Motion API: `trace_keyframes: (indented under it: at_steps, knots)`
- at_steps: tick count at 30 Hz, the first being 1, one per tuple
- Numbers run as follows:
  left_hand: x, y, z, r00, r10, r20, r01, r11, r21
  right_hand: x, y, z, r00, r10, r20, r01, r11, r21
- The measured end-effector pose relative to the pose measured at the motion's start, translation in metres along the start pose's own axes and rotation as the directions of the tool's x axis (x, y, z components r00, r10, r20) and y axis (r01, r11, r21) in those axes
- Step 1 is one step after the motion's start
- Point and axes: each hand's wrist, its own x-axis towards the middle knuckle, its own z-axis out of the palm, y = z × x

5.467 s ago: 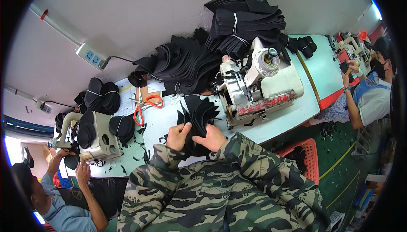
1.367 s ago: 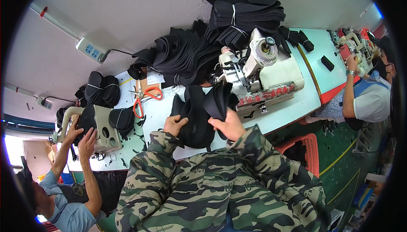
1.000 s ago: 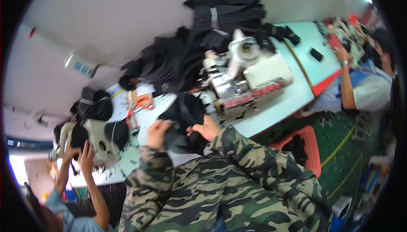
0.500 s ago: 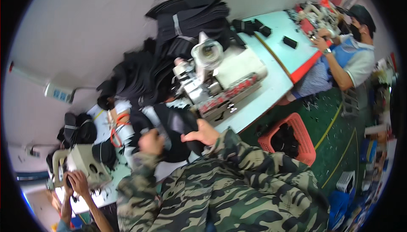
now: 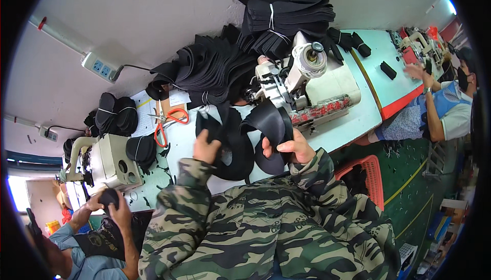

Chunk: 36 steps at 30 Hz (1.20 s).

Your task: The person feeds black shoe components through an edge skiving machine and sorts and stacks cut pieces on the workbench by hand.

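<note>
My right hand [image 5: 298, 149] pinches a curved black fabric piece [image 5: 268, 121] between thumb and fingers, and the piece bends up in an arch in front of the sewing machine. To its left, my left hand [image 5: 206, 148] is closed on the edge of another black fabric piece [image 5: 208, 125]. Between the hands, a further curved black piece [image 5: 238, 159] lies on the white table. Just beyond them stands the white sewing machine [image 5: 332, 88], with a cone of white thread [image 5: 310, 61] on top.
Orange-handled scissors [image 5: 171, 120] lie left of my hands. Tall stacks of black pieces [image 5: 217, 65] stand behind. A second sewing machine [image 5: 110, 162] is at left, where a co-worker's hands [image 5: 110, 203] hold a black piece. A pink basket [image 5: 375, 182] stands on the floor; another person [image 5: 434, 101] sits at right.
The view has turned, so the table appears further right. My hands have moved apart, and the right one now holds up a curved black piece. The co-worker at right has raised a hand.
</note>
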Motion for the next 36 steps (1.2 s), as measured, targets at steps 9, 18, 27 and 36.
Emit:
trace_keyframes:
  at_steps: [9,18,27,36]
  knots:
    - [-0.023,0.059,-0.019,0.986,0.087,0.142,-0.023,0.917,-0.399,0.067,0.078,0.032,0.989,0.004,-0.147,-0.065,0.908,-0.414]
    - [-0.031,0.074,-0.027,0.967,0.055,0.248,0.023,0.954,-0.298,0.066,0.078,0.022,0.981,0.096,-0.171,-0.160,0.895,-0.417]
    - [-0.040,0.067,-0.008,0.987,0.127,0.100,-0.125,0.992,-0.023,0.061,0.088,0.008,0.994,0.024,-0.105,-0.082,0.801,-0.593]
    - [-0.039,0.046,-0.016,0.983,-0.088,0.162,0.165,0.811,-0.561,0.050,0.081,0.012,0.982,0.154,-0.113,-0.189,0.874,-0.447]
